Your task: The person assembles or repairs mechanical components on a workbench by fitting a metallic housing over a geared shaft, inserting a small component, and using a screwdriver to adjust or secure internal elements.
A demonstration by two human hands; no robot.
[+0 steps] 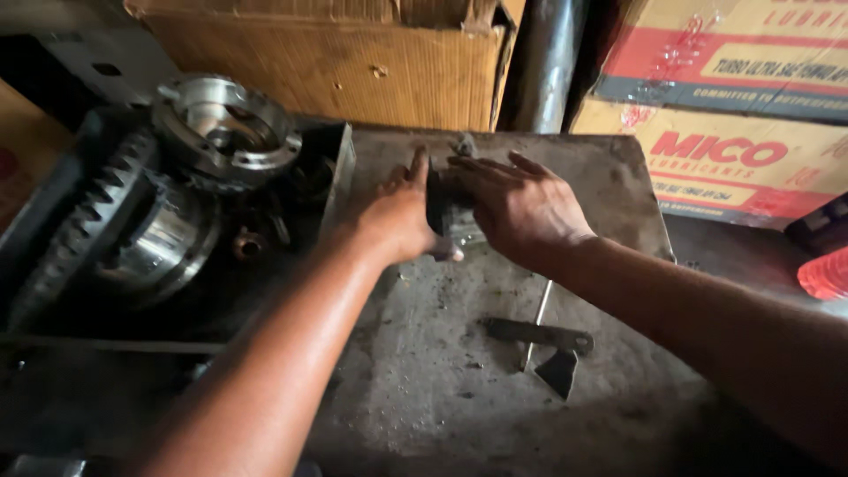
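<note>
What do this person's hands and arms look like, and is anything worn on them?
Both arms are bare as far up as the picture shows: no sleeves in view. The left hand and the right hand wear no gloves, and no watch, ring or bracelet shows on either. The left forearm has a slight sheen, as if oily or sweaty. Whether there is grime on the fingers is hard to tell in this dim light.

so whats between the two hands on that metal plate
In the head view, a dark metal part sits between the left hand and right hand, both touching it above the metal plate.
</note>
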